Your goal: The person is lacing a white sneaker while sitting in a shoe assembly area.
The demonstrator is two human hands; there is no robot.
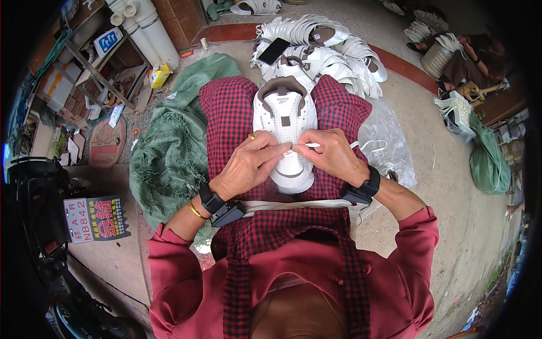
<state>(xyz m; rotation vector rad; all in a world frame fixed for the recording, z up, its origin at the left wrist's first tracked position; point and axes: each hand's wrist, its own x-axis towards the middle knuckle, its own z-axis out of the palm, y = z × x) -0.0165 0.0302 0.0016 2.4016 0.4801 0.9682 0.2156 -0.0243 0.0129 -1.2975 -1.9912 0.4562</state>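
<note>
A white shoe upper point(285, 121) with a dark brown collar lining lies on my lap, its toe toward me. My left hand point(244, 165) rests over its left side, with thumb and forefinger closed together at the lacing opening. Whether those fingertips also grip lace is too small to tell. From the right, my right hand point(337, 157) pinches a white shoelace point(312, 145) close to my left fingertips. A white lace loop point(377, 148) shows beyond my right wrist. Beneath the upper is a red and black checked apron point(228, 121).
Nested white shoe uppers point(353, 65) lie beyond my knees, with a black phone point(274, 51) on top. Green sacking point(169, 141) spreads at left, clear plastic point(389, 135) at right. A parked motorbike point(42, 220) stands far left. Another person point(471, 62) sits at far right beside more uppers.
</note>
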